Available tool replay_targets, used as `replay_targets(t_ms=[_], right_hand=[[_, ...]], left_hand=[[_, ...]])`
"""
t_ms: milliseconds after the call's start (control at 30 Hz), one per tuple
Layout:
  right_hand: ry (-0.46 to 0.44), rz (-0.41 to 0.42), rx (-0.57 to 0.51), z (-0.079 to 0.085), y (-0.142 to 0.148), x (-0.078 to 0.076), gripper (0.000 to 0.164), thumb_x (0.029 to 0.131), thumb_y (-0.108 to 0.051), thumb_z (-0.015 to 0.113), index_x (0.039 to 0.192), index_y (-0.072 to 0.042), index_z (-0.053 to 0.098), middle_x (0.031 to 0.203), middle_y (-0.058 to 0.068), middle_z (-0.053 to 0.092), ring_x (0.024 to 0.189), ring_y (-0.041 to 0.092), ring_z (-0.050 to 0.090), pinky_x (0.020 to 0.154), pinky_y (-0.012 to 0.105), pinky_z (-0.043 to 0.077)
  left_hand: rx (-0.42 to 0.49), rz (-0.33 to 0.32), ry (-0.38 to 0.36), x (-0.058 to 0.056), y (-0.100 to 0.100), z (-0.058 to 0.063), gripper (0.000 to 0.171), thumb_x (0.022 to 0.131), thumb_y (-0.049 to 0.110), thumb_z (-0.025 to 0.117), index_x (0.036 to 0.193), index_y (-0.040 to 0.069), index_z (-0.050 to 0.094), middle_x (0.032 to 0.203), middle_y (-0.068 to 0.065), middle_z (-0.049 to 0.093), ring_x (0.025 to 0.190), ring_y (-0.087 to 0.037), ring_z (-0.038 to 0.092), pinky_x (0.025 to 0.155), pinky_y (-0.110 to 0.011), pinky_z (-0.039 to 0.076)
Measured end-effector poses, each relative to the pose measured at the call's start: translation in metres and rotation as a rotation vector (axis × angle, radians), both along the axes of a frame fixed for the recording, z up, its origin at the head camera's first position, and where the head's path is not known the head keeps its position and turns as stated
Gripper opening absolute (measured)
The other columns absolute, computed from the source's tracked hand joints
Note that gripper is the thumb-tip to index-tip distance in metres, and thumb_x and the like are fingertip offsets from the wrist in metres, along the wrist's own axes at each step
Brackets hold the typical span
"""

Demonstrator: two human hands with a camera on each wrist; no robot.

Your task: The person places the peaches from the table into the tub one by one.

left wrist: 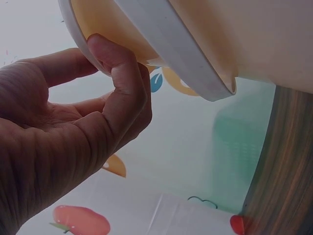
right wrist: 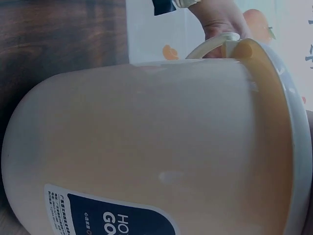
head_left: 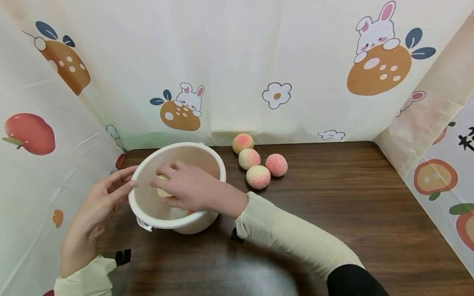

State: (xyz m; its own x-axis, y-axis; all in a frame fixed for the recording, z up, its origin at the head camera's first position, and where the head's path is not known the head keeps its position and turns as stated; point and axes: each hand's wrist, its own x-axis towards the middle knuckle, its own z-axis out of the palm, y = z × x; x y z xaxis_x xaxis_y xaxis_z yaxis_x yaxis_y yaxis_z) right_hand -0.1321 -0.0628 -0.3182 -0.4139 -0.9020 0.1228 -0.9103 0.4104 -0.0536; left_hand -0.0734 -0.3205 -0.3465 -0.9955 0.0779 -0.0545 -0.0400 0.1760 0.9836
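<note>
Head view: right hand [head_left: 190, 185] inside the white bucket [head_left: 166, 223], fingers curled round a pale peach [head_left: 161, 192]. Left hand [head_left: 107, 199] at the bucket's left side, pinching its rim. Four more peaches [head_left: 258, 177] clustered right of the bucket on the wooden table [head_left: 352, 205].

Left wrist view: thumb and bent fingers at the bucket's rim.

Right wrist view: bucket's outer wall, dark label [right wrist: 117, 215] on it; right hand's grip cannot be told here.
</note>
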Motion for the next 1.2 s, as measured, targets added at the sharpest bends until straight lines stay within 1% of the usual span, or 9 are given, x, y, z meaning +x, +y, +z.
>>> replay_targets(t_ms=[100, 167, 433, 600, 767, 867, 967, 1067, 1200], right_hand=[[0.018, 0.033, 0.04, 0.0, -0.002, -0.001, 0.047, 0.106, -0.044, 0.059, 0.149, -0.027, 0.053, 0.149, -0.002, 0.052, 0.122, 0.023, 0.053, 0.092, 0.032, 0.055], [0.01, 0.055, 0.057, 0.0, -0.004, -0.002, 0.048, 0.106, -0.044, 0.059, 0.15, -0.028, 0.052, 0.149, -0.002, 0.052, 0.122, 0.023, 0.052, 0.096, 0.032, 0.054], [-0.061, 0.14, 0.127, -0.003, -0.01, -0.006, 0.048, 0.105, -0.034, 0.063, 0.151, -0.025, 0.052, 0.153, -0.002, 0.05, 0.128, 0.021, 0.051, 0.108, 0.03, 0.047], [-0.107, 0.197, 0.175, -0.003, -0.012, -0.009, 0.047, 0.105, -0.032, 0.065, 0.15, -0.026, 0.054, 0.15, -0.004, 0.052, 0.129, 0.018, 0.051, 0.112, 0.026, 0.043], [-0.112, 0.221, 0.189, -0.005, -0.012, -0.011, 0.043, 0.104, -0.029, 0.065, 0.146, -0.027, 0.056, 0.144, -0.006, 0.055, 0.122, 0.018, 0.053, 0.105, 0.025, 0.046], [-0.133, 0.212, 0.206, -0.006, -0.012, -0.011, 0.039, 0.104, -0.027, 0.065, 0.142, -0.029, 0.057, 0.139, -0.008, 0.055, 0.117, 0.017, 0.053, 0.093, 0.024, 0.049], [-0.165, 0.192, 0.232, -0.006, -0.012, -0.011, 0.036, 0.104, -0.027, 0.065, 0.139, -0.03, 0.058, 0.133, -0.011, 0.055, 0.115, 0.015, 0.051, 0.084, 0.022, 0.049], [-0.205, 0.181, 0.255, -0.005, -0.011, -0.01, 0.035, 0.104, -0.029, 0.066, 0.138, -0.031, 0.059, 0.132, -0.013, 0.055, 0.116, 0.013, 0.049, 0.077, 0.022, 0.048], [-0.272, 0.16, 0.296, -0.004, -0.012, -0.01, 0.038, 0.103, -0.029, 0.067, 0.14, -0.034, 0.059, 0.133, -0.017, 0.055, 0.117, 0.01, 0.047, 0.071, 0.026, 0.051]], left_hand=[[0.0, 0.002, -0.005, 0.0, 0.0, 0.0, 0.037, 0.106, 0.013, 0.06, 0.143, 0.015, 0.057, 0.115, 0.01, 0.066, 0.096, -0.003, 0.069, 0.078, -0.02, 0.063], [-0.005, 0.003, -0.011, -0.001, 0.0, 0.0, 0.038, 0.106, 0.014, 0.06, 0.143, 0.015, 0.056, 0.115, 0.011, 0.066, 0.096, -0.003, 0.069, 0.077, -0.02, 0.063], [-0.039, -0.003, -0.022, -0.002, 0.0, 0.001, 0.041, 0.106, 0.016, 0.06, 0.146, 0.013, 0.053, 0.116, 0.01, 0.064, 0.097, -0.002, 0.068, 0.078, -0.02, 0.063], [-0.005, -0.009, -0.012, -0.002, 0.001, 0.001, 0.038, 0.106, 0.014, 0.06, 0.144, 0.015, 0.055, 0.116, 0.01, 0.065, 0.097, -0.002, 0.069, 0.078, -0.02, 0.063], [0.005, -0.009, -0.002, -0.003, 0.001, 0.001, 0.036, 0.106, 0.012, 0.06, 0.142, 0.017, 0.057, 0.115, 0.01, 0.066, 0.097, -0.002, 0.069, 0.077, -0.02, 0.063], [0.004, -0.005, -0.006, -0.003, 0.0, 0.001, 0.036, 0.106, 0.012, 0.059, 0.141, 0.018, 0.056, 0.115, 0.011, 0.066, 0.097, -0.002, 0.069, 0.077, -0.02, 0.063], [0.004, -0.004, -0.007, -0.002, 0.0, 0.001, 0.036, 0.106, 0.012, 0.059, 0.142, 0.018, 0.056, 0.115, 0.011, 0.067, 0.097, -0.003, 0.069, 0.077, -0.021, 0.063], [0.008, -0.008, -0.008, -0.001, 0.0, 0.001, 0.037, 0.106, 0.012, 0.059, 0.143, 0.016, 0.055, 0.116, 0.01, 0.066, 0.096, -0.003, 0.069, 0.077, -0.021, 0.063], [-0.007, -0.012, -0.007, -0.001, 0.0, 0.001, 0.039, 0.107, 0.013, 0.059, 0.145, 0.013, 0.054, 0.116, 0.009, 0.065, 0.096, -0.004, 0.069, 0.077, -0.021, 0.063]])
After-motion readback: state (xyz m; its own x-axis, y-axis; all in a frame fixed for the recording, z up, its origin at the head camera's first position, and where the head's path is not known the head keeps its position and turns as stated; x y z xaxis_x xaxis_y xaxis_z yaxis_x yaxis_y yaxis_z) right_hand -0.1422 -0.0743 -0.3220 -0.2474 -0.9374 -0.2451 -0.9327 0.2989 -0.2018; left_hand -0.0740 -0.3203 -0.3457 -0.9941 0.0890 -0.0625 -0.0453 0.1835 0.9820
